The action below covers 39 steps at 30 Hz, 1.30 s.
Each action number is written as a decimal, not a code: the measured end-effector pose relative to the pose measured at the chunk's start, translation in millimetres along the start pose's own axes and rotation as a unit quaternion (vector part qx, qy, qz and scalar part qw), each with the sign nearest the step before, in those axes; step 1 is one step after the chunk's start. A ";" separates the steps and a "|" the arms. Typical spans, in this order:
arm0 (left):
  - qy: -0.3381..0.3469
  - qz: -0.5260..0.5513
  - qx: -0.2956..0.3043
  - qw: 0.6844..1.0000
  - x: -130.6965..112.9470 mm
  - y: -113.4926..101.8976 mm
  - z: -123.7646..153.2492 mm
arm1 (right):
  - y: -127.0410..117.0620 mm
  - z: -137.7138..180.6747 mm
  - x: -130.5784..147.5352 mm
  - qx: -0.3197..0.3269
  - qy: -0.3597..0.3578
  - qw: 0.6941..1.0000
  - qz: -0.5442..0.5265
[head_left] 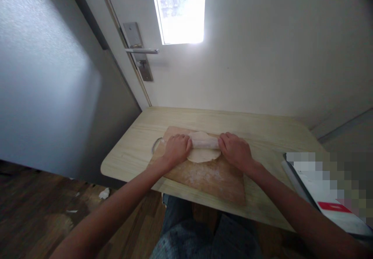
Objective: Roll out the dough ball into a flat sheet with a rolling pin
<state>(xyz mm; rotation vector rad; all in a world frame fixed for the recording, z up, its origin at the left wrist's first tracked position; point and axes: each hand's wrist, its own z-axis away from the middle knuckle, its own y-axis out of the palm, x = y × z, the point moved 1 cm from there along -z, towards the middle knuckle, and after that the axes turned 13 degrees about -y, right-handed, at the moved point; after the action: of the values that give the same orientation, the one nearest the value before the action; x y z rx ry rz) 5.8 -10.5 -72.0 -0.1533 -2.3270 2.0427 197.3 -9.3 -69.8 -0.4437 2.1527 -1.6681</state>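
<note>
A flat, roundish sheet of dough [203, 156] lies on a wooden cutting board [201, 179] dusted with flour. Across the dough rests a pale rolling pin [204, 140], lying roughly left to right. My left hand [177, 148] is closed around the pin's left end, and my right hand [235, 149] is closed around its right end. Both ends of the pin are hidden under my fingers. The dough shows above and below the pin.
The board lies on a light wooden table [125, 150], its metal ring handle [155, 145] at the left. A partly blurred flat package [309, 181] is at the right. Behind stands a white door with a lever handle [142, 51]. White scraps [104, 193] lie on the floor.
</note>
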 end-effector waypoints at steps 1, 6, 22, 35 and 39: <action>-0.007 0.001 0.011 1.000 1.2 0.5 -4.2 | 1.0 -2.8 -0.5 -0.002 0.008 1.000 0.000; 0.000 0.006 0.033 0.999 6.3 5.0 -25.9 | 5.8 -14.2 -2.7 0.013 0.023 1.000 0.003; 0.060 0.003 0.040 0.997 5.7 12.6 -37.1 | 11.2 -20.8 -8.7 0.063 -0.003 0.998 0.007; 0.022 -0.019 0.049 0.998 -1.8 3.7 -49.7 | 14.5 -35.9 -15.7 0.048 0.007 0.999 -0.002; 0.007 -0.017 0.055 0.998 -2.3 3.6 -55.2 | 16.3 -42.4 -19.8 0.056 0.014 0.998 -0.007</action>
<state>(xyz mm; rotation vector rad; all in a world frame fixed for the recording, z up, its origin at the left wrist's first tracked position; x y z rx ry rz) 13.6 44.2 -68.3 -0.1226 -2.1859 2.1387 194.2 40.0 -74.0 -0.4076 2.0670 -1.8015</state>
